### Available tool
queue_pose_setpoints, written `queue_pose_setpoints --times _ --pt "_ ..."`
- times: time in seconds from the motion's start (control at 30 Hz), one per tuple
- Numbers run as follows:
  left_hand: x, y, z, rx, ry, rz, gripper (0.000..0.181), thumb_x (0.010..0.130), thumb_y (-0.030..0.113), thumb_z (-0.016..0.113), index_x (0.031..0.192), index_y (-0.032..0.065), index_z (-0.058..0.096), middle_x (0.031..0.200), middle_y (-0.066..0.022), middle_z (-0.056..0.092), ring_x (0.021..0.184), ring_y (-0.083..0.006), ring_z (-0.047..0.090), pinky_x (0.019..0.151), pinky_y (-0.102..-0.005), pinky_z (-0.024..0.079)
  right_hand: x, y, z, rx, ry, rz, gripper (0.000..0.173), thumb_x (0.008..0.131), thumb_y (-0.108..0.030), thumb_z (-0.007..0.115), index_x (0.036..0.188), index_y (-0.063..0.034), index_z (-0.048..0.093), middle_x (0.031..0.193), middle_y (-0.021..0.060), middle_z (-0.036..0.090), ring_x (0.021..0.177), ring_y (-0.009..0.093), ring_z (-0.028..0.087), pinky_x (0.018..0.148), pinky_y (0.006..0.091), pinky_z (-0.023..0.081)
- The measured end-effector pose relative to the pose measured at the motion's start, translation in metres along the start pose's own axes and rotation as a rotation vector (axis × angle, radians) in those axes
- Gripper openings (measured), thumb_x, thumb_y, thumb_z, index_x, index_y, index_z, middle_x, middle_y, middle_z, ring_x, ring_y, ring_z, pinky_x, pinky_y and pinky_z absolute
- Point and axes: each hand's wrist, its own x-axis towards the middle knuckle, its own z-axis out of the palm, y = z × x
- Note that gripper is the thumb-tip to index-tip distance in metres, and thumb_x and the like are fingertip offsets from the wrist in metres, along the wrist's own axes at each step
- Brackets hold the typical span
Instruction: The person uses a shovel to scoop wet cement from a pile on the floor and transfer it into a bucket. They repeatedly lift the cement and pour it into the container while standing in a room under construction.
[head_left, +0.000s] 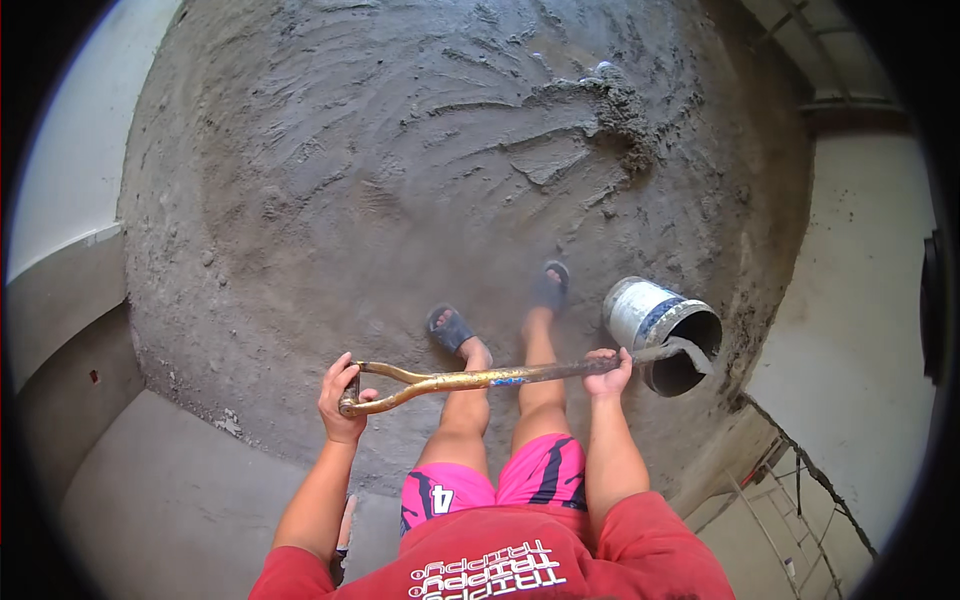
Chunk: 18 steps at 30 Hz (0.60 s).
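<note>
A shovel (450, 381) with a gold-painted, worn Y-shaped handle lies level across the front of my legs. My left hand (343, 397) grips the crossbar at its handle end. Farther along, my right hand (609, 371) is closed around the shaft close to the blade. The grey-coated shovel blade (686, 351) appears nearly edge-on, overlapping the mouth of a bucket (628, 309); whether they touch I cannot tell. This bucket is tipped on its side, its dark opening towards the lower right. Both my sandalled feet stand on the grey floor, left of the bucket.
Wet-looking grey mortar (420, 135) with ridges and scrape marks spreads ahead. A raised clump (626, 124) sits at the upper right. Pale walls (832, 247) border both sides. Thin metal framework (802, 517) stands beyond a rough edge at the lower right.
</note>
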Motion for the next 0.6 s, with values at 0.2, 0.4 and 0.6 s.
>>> queue_pose_setpoints --times 0.2,0.4,0.6 --pt "-0.022 -0.011 0.0 0.033 0.07 -0.127 0.051 0.078 0.038 0.077 0.116 0.0078 0.062 0.124 -0.0196 0.06 0.106 -0.0332 0.063 0.087 -0.0394 0.052 -0.009 -0.001 -0.003 -0.111 -0.009 0.027 0.035 0.087 -0.034 0.058 0.059 -0.0176 0.043 0.056 -0.0058 0.046 0.054 0.012 0.047 0.056 0.0286 0.042" --pt "-0.051 -0.023 0.005 -0.042 0.057 -0.301 0.046 0.08 0.024 0.078 0.119 0.0062 0.062 0.122 -0.0175 0.062 0.085 -0.0191 0.067 0.078 -0.0306 0.054 0.007 0.008 -0.015 -0.074 -0.048 0.074 0.039 0.087 -0.036 0.055 0.056 -0.0161 0.041 0.053 -0.0028 0.044 0.053 0.015 0.045 0.055 0.0289 0.042" --pt "-0.049 -0.015 0.027 -0.127 0.062 -0.633 0.043 0.079 0.026 0.08 0.116 0.0104 0.065 0.096 -0.0107 0.071 0.084 -0.0151 0.067 0.074 -0.0304 0.053 0.023 -0.01 -0.011 -0.375 0.259 -0.108 0.034 0.087 -0.03 0.055 0.06 -0.0138 0.042 0.056 0.0008 0.045 0.056 0.017 0.047 0.058 0.0338 0.046"
